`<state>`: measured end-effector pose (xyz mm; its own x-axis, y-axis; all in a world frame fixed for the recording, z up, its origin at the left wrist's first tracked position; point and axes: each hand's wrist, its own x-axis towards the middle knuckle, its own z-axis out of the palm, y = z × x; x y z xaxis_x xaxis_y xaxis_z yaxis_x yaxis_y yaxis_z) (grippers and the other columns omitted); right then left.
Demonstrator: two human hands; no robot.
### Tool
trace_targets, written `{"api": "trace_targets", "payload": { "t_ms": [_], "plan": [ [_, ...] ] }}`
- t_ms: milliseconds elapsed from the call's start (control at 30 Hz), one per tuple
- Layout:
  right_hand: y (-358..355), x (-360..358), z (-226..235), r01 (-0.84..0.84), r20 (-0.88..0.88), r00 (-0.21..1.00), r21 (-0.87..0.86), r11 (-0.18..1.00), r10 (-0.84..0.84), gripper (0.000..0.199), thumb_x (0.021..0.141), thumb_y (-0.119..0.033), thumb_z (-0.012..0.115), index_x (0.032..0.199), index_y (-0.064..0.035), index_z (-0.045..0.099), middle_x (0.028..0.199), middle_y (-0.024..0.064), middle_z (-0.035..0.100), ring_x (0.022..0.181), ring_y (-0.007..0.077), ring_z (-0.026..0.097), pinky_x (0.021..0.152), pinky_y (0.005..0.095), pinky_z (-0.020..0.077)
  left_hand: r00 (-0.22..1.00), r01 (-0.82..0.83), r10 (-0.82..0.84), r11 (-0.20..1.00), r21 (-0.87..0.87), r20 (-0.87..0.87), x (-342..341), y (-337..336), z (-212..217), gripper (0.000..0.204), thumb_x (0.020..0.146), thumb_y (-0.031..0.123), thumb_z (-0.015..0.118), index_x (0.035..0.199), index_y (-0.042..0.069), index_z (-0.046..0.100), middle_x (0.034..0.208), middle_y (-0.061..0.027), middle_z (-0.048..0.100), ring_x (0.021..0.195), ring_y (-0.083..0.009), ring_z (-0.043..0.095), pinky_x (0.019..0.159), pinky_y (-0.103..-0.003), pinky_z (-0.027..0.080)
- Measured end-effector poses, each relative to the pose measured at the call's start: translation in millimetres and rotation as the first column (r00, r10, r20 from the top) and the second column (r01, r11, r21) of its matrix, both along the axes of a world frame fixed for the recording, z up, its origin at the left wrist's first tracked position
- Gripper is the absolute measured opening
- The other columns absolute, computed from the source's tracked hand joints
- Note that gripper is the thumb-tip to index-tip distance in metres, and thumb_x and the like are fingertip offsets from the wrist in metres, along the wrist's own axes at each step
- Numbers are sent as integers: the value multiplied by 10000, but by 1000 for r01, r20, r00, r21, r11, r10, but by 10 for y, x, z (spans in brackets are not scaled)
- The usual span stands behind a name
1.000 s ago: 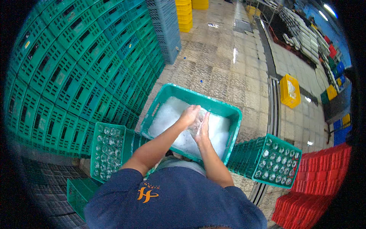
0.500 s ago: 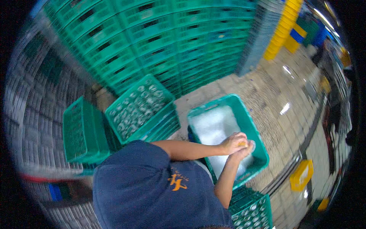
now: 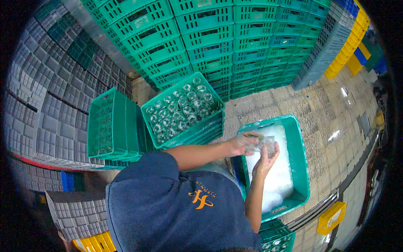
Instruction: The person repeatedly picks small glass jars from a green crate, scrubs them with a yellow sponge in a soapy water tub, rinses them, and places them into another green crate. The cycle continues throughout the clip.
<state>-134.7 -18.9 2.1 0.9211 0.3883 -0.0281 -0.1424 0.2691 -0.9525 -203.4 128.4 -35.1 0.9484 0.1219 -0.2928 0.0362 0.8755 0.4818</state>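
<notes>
Both my hands are over a green tub (image 3: 299,147) filled with white suds (image 3: 277,185). In my right hand (image 3: 267,160) is a clear glass (image 3: 268,145), the fingers curled round it from below. My left hand (image 3: 237,145), blurred by motion, is at the near side of the glass with its fingers closed. A small yellow sponge (image 3: 252,135) shows at those fingers; only its edge is visible. Whether the left hand touches the glass I cannot tell.
Left of the tub, a green crate (image 3: 214,115) on a stack holds several clear glasses (image 3: 180,105). Another green crate (image 3: 119,126) stands beside it. Tall green crate stacks (image 3: 210,38) line the back. A lower crate (image 3: 286,238) with glasses and a yellow box (image 3: 331,218) sit near the right.
My hands, clasped together over the suds before, have come slightly apart, and the clear glass now shows between them. The whole view has shifted, moving the tub rightward in it.
</notes>
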Motion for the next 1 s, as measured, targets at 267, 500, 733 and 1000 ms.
{"api": "trace_targets", "payload": {
  "t_ms": [267, 500, 733, 1000],
  "plan": [
    [-277, -332, -439, -6, 161, 971, -720, 694, 176, 432, 960, -203, 690, 1291, 51, 577, 1028, 163, 702, 917, 218, 694, 796, 355, 553, 864, -477, 498, 856, 199, -72, -1213, 1949, 159, 362, 877, 222, 780, 1210, 124, 676, 986, -79, 709, 604, -194, 615, 376, -256, 415],
    [-160, -436, -661, 123, 309, 923, -803, 583, 231, 265, 934, -142, 715, 1141, 7, 643, 944, 162, 697, 802, 262, 708, 721, 376, 571, 724, 215, 663, 46, 976, -190, -1244, 2826, -421, 377, 824, 333, 814, 1115, 123, 699, 902, -93, 691, 749, -296, 687, 666, -424, 578],
    [-775, -508, -645, 177, 272, 962, -726, 665, 40, 276, 919, -134, 699, 1147, 17, 657, 956, 142, 716, 765, 221, 675, 716, 355, 551, 891, 367, 377, -276, 888, -251, -732, 2850, -378, 382, 876, 433, 751, 1074, 107, 735, 1002, -141, 736, 930, -378, 699, 839, -476, 556],
    [-1392, -759, -677, 368, 399, 906, -908, 199, 143, 284, 946, -362, 659, 1035, -95, 702, 969, 180, 721, 815, 402, 698, 734, 513, 556, 960, -241, -155, -47, 969, 232, 461, 1202, 440, 215, 955, 240, 679, 979, 36, 743, 1007, -164, 735, 915, -366, 706, 823, -444, 555]
  ]
}}
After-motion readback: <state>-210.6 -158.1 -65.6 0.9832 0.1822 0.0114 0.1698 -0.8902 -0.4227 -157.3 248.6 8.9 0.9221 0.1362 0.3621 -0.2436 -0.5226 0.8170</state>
